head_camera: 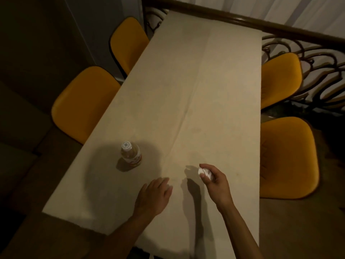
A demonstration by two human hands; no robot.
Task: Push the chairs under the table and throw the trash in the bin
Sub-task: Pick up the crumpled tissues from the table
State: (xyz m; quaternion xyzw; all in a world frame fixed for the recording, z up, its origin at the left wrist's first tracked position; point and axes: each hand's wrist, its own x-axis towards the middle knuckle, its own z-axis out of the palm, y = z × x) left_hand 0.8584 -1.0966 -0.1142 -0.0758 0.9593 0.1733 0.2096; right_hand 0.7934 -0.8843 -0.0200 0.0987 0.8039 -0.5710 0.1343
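Fingers of right hand point(216, 181) curled around white wad point(204, 172), held just above table point(196, 81). Left hand point(154, 197) flat, fingers loosely together, palm down over near table end. Bottle point(130, 156) upright, left of both hands. Four yellow chairs point(84, 101) flank table, seats partly exposed.

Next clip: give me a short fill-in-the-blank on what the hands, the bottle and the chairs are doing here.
1. The right hand has its grip closed on a crumpled white ____.
2. The left hand lies open and flat on the ____.
3. The capped bottle stands ____ on the cloth.
4. The number of yellow chairs in view is ____.

Missing words: paper; table; upright; four
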